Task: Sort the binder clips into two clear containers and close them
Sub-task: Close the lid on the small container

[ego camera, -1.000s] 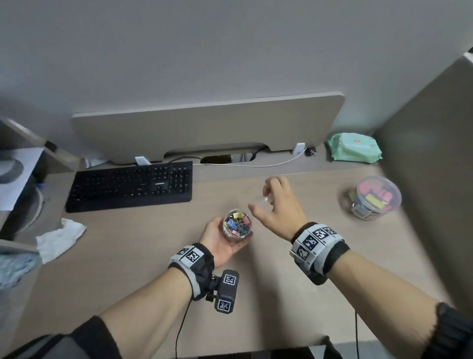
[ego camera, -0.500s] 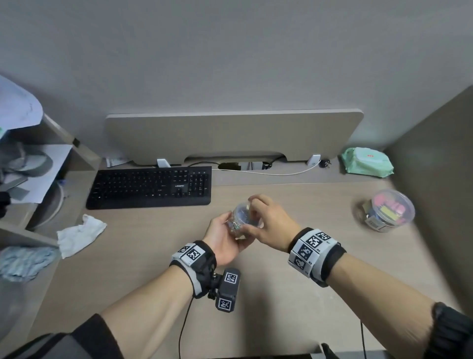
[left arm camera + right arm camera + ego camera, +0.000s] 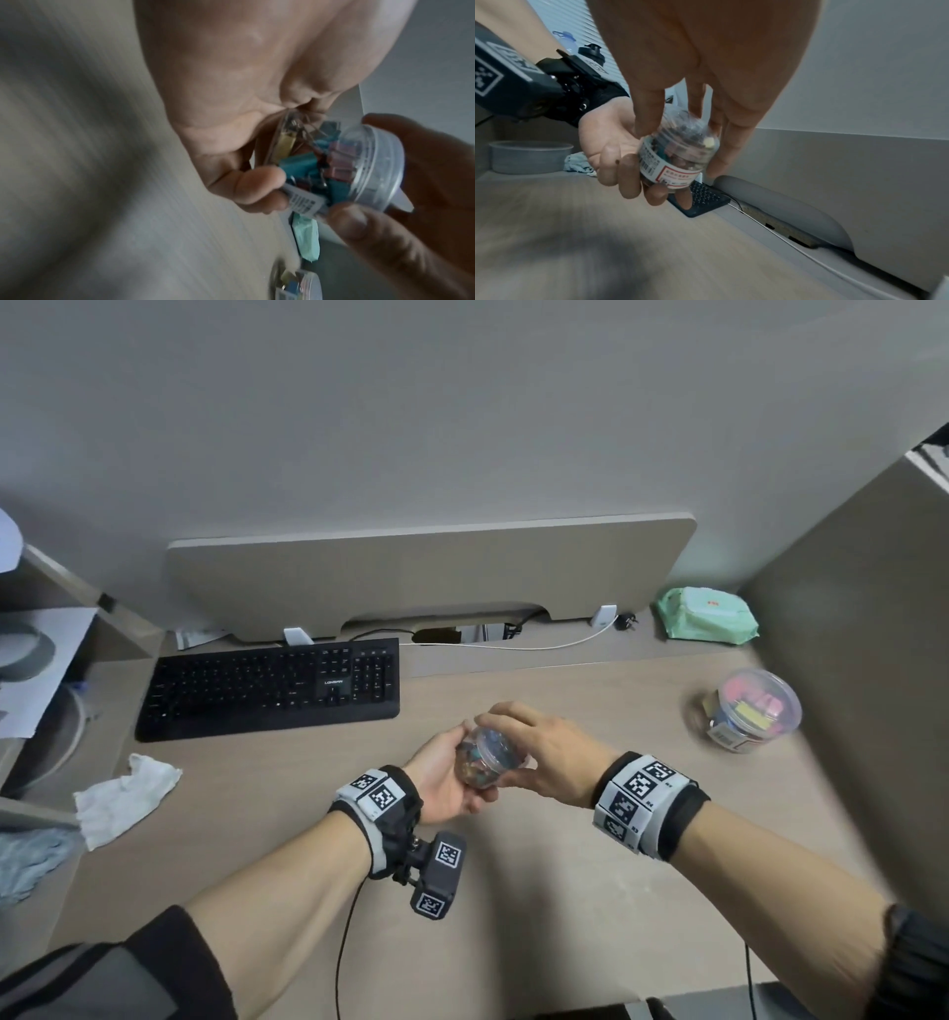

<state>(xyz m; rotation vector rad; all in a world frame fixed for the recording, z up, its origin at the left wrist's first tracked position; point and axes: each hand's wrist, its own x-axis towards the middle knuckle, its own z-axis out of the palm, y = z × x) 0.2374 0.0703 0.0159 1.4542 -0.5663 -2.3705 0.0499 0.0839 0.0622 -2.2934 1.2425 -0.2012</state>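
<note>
Two hands met above the pale wooden desk (image 3: 513,942), both on one small clear round plastic container (image 3: 490,755) packed with coloured binder clips (image 3: 308,168). My left hand (image 3: 444,780) cupped it from below, fingers curled round the base and its white barcode label (image 3: 654,163). My right hand (image 3: 552,755) came over the top, fingertips (image 3: 643,126) and thumb pinching the clear lid (image 3: 380,168) at its rim; lid sat on the mouth, whether fully seated I could not tell. Container was held off the desk, tilted, lid end toward my right hand. To my left lay a crumpled white tissue (image 3: 123,791). Farther back on the left sat a black keyboard (image 3: 269,688). Well apart to the right stood a second clear round container (image 3: 750,711), lid on, pink and yellow clips inside, white label on its side. Behind that, near the wall, a green pack of wet wipes (image 3: 706,613). A white cable (image 3: 539,644) ran along the back of the desk under a beige raised shelf board (image 3: 431,567).
</note>
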